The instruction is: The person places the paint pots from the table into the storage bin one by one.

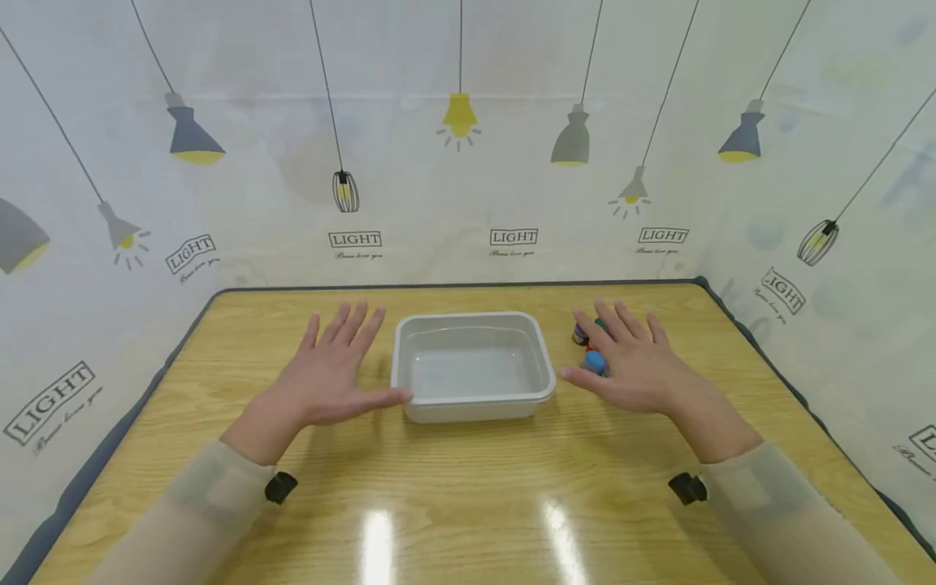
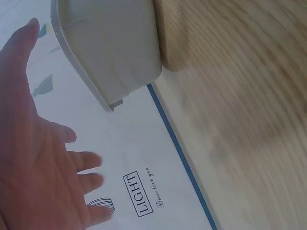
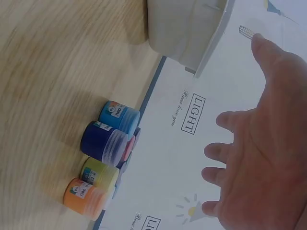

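A white rectangular plastic tub (image 1: 475, 410) stands on the table between the two hands, and no contents show inside it. My left hand (image 1: 329, 382) hovers with spread fingers at the tub's left, its thumb tip close to the rim; contact cannot be told. On the other side, my right hand (image 1: 632, 370) is held palm down with fingers spread, over a group of small jars. In the right wrist view these are a light blue jar (image 3: 119, 117), a dark blue jar (image 3: 103, 143), a yellow jar (image 3: 99, 173) and an orange jar (image 3: 85, 198), with more partly hidden behind.
The wooden table (image 1: 468, 487) has a dark edge along its back and sides. A white cloth (image 1: 409, 162) printed with hanging lamps encloses it. Black wrist bands (image 1: 281, 487) sit at both sleeves.
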A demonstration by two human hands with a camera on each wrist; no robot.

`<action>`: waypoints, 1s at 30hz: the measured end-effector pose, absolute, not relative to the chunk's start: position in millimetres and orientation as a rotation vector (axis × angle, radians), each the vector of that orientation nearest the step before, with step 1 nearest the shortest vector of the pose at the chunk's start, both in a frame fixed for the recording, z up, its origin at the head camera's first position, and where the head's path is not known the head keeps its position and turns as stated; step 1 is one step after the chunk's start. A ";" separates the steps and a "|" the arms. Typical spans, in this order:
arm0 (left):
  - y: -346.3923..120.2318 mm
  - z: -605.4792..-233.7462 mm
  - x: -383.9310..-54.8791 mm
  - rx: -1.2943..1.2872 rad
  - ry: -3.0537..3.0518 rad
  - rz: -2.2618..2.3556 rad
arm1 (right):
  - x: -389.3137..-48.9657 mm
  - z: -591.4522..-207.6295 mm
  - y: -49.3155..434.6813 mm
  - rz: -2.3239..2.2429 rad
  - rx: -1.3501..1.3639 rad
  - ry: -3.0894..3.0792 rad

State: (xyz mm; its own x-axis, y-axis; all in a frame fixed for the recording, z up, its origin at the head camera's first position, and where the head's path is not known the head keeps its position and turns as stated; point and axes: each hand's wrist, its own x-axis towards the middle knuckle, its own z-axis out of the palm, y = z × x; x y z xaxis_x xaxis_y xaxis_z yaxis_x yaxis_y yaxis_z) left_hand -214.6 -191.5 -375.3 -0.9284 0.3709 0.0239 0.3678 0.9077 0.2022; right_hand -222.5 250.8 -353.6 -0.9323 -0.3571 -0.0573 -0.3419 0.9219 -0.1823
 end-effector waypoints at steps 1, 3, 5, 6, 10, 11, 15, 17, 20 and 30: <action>-191.1 -375.4 -215.0 0.591 3.040 0.340 | -222.2 -353.6 251.4 -0.258 -0.550 2.993; -189.5 -375.3 -215.6 0.606 3.007 0.394 | -222.1 -354.0 252.9 -0.248 -0.569 3.003; -188.1 -377.4 -217.4 0.623 2.972 0.461 | -222.9 -355.2 255.6 -0.228 -0.607 3.024; -187.2 -378.4 -218.4 0.633 2.955 0.495 | -223.6 -356.0 257.1 -0.221 -0.625 3.033; -184.5 -383.4 -225.2 0.628 2.883 0.590 | -226.4 -358.2 263.1 -0.223 -0.645 3.046; -184.1 -384.6 -227.3 0.622 2.861 0.621 | -226.4 -358.2 264.2 -0.236 -0.635 3.042; -182.0 -390.3 -236.3 0.599 2.775 0.725 | -225.3 -358.6 266.9 -0.252 -0.584 3.044; -180.3 -393.0 -239.9 0.601 2.743 0.767 | -225.1 -359.4 268.0 -0.254 -0.567 3.045; -177.6 -394.1 -241.6 0.591 2.702 0.806 | -225.1 -361.0 269.5 -0.253 -0.558 3.043; -177.8 -400.7 -241.3 0.554 2.626 0.923 | -223.2 -363.9 279.5 -0.384 -0.533 3.038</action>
